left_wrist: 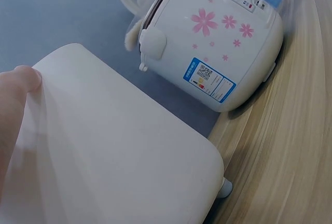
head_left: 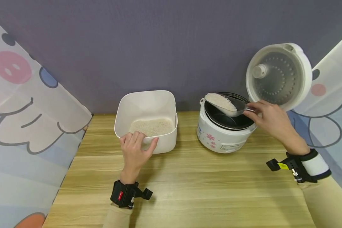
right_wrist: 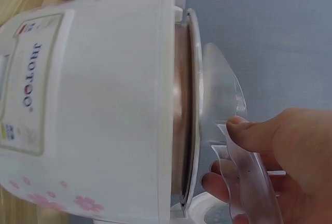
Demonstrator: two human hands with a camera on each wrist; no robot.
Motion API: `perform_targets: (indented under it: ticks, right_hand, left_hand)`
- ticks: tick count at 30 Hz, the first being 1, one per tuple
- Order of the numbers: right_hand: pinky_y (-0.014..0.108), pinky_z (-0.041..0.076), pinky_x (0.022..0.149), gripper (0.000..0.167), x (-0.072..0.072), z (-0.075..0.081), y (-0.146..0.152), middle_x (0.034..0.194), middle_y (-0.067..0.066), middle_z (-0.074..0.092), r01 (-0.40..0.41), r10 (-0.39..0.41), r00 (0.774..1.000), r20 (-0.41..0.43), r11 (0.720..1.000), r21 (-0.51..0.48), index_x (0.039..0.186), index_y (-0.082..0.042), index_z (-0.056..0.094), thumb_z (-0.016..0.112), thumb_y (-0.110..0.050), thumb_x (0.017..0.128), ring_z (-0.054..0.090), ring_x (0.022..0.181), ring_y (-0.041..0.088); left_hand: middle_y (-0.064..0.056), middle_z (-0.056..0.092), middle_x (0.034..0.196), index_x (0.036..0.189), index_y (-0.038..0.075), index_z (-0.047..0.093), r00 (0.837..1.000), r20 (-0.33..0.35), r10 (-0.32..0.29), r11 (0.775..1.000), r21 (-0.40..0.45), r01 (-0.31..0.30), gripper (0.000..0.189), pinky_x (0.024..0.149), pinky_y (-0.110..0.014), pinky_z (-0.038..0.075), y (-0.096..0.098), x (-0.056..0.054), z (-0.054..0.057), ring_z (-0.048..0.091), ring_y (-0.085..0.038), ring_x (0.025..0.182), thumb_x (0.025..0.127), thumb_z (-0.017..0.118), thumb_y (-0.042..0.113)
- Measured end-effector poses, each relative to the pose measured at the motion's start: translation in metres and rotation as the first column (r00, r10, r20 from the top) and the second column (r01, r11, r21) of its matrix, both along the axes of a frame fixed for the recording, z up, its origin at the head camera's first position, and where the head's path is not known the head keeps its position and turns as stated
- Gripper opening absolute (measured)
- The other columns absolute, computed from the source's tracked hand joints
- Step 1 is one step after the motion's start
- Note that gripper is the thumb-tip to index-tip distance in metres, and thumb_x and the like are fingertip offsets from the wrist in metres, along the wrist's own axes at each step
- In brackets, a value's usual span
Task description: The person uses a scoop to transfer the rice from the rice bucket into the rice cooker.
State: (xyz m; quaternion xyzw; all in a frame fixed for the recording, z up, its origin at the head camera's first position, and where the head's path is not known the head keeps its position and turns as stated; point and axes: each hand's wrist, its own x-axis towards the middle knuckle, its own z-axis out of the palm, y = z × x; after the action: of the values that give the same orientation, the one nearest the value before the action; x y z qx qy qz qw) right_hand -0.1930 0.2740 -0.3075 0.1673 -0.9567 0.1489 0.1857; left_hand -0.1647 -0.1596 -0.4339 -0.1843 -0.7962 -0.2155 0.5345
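Observation:
In the head view a white rice bin (head_left: 166,144) holds a layer of rice (head_left: 154,126) on its bottom. My left hand (head_left: 135,152) grips its front rim, the fingers hooked over the edge; the thumb (left_wrist: 26,76) shows on the rim in the left wrist view. To the right stands a white rice cooker (head_left: 206,137) with pink flowers, its lid (head_left: 282,76) raised. My right hand (head_left: 269,118) holds a clear plastic scoop (right_wrist: 223,84) by its handle. The scoop, heaped with white rice (head_left: 220,101), is over the dark inner pot (head_left: 225,120).
Bin and cooker stand apart on a wood-grain table (head_left: 199,190), close to a grey back wall (head_left: 131,47). Cartoon-printed sheets (head_left: 25,126) hang at both sides. The raised lid leans back behind my right hand.

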Motion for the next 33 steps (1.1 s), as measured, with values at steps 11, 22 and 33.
perform_targets:
  ticks: [11,22,33]
  right_hand:
    - [0.053,0.045,0.055,0.029,0.01,-0.008,0.0,0.092,0.018,0.069,0.05,-0.047,0.997,-0.063,0.997,0.051,0.113,0.0,0.073,0.078,-0.019,0.091,0.064,0.069,0.038]
    - [0.056,0.045,0.058,0.029,0.024,-0.014,-0.003,0.098,0.026,0.07,0.081,-0.062,0.977,-0.204,0.993,0.084,0.11,0.003,0.071,0.081,-0.013,0.087,0.062,0.066,0.043]
    - [0.057,0.045,0.076,0.033,0.029,-0.019,-0.003,0.099,0.025,0.069,0.129,-0.066,0.919,-0.388,0.982,0.14,0.113,0.002,0.069,0.079,-0.014,0.086,0.066,0.078,0.049]
  left_hand:
    - [-0.006,0.054,0.067,0.073,0.005,0.053,1.0,-0.013,-0.001,1.0,0.0,0.001,0.051,0.076,-0.045,0.031,0.002,0.0,-0.001,0.042,-0.027,0.064,0.095,0.066,0.049]
    - [-0.006,0.053,0.067,0.073,0.004,0.053,1.0,-0.004,0.004,1.0,-0.004,-0.004,0.051,0.077,-0.045,0.031,0.0,0.0,0.0,0.042,-0.028,0.065,0.095,0.065,0.049]
    - [-0.006,0.053,0.068,0.074,0.005,0.053,1.0,0.002,0.005,1.0,-0.005,-0.005,0.051,0.077,-0.045,0.031,0.0,0.0,0.0,0.042,-0.028,0.065,0.096,0.065,0.049]
